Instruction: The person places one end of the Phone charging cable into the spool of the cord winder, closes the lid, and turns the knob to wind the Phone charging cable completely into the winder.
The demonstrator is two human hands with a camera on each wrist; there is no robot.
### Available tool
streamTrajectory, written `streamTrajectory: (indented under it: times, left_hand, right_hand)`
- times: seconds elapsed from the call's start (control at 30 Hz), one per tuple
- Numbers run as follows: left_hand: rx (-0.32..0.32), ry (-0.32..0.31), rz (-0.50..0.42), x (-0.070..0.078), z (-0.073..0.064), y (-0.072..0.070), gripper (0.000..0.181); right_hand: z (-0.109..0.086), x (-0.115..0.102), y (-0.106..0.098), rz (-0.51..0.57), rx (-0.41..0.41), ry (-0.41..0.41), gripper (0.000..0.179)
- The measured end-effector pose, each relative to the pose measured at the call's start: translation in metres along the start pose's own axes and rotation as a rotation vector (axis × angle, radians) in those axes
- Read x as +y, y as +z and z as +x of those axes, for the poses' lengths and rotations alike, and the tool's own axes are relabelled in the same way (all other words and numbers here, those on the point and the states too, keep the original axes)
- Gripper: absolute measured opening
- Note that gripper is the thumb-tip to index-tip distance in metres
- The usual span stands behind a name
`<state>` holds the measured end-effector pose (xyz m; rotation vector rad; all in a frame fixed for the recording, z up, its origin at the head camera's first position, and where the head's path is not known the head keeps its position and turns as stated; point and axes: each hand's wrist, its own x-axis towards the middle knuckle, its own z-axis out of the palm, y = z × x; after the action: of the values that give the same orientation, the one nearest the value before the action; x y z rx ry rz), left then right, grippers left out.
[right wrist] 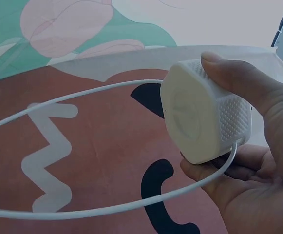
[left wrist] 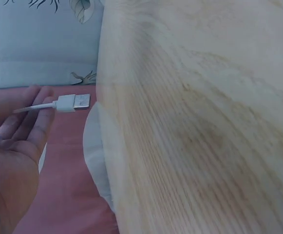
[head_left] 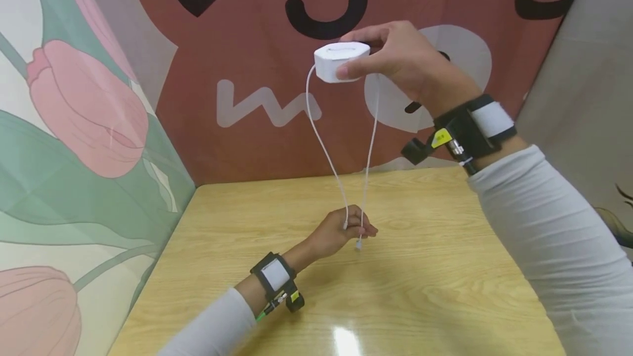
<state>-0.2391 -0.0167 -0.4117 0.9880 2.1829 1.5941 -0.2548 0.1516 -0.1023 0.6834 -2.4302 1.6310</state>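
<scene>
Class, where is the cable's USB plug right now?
In the head view, the USB plug hangs just below the left hand, over the wooden table.

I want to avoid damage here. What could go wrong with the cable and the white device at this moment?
The right hand holds the white device high above the table by fingertips only; it may slip and fall. The left hand pinches the cable near the USB plug; a strong pull could strain the cable where it enters the device.
</scene>
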Motion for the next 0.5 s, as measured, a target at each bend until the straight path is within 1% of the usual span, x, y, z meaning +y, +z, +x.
streamTrajectory:
  times: [0.07, 0.17, 0.23, 0.3, 0.4, 0.5]
  left_hand:
    - [-0.003, -0.013, -0.001, -0.001, 0.0, -0.002, 0.012]
    - [-0.042, -0.006, -0.091, -0.001, 0.0, -0.005, 0.027]
    - [-0.078, 0.017, -0.163, -0.002, 0.001, -0.007, 0.04]
    - [-0.11, 0.051, -0.209, -0.003, 0.001, -0.01, 0.048]
    - [-0.146, 0.09, -0.164, -0.005, -0.001, -0.013, 0.049]
    - [-0.173, 0.115, -0.102, -0.007, -0.003, -0.014, 0.044]
  right_hand:
    - [0.0, 0.001, 0.0, -0.005, 0.0, 0.001, 0.061]
    - [0.0, 0.002, 0.0, 0.004, -0.009, -0.007, 0.061]
    - [0.0, 0.003, 0.0, 0.018, -0.014, -0.014, 0.062]
    - [0.0, 0.002, -0.001, 0.032, -0.016, -0.019, 0.062]
    - [0.0, 0.001, -0.002, 0.038, -0.01, -0.02, 0.062]
    - [0.0, 0.001, -0.002, 0.026, -0.009, -0.022, 0.062]
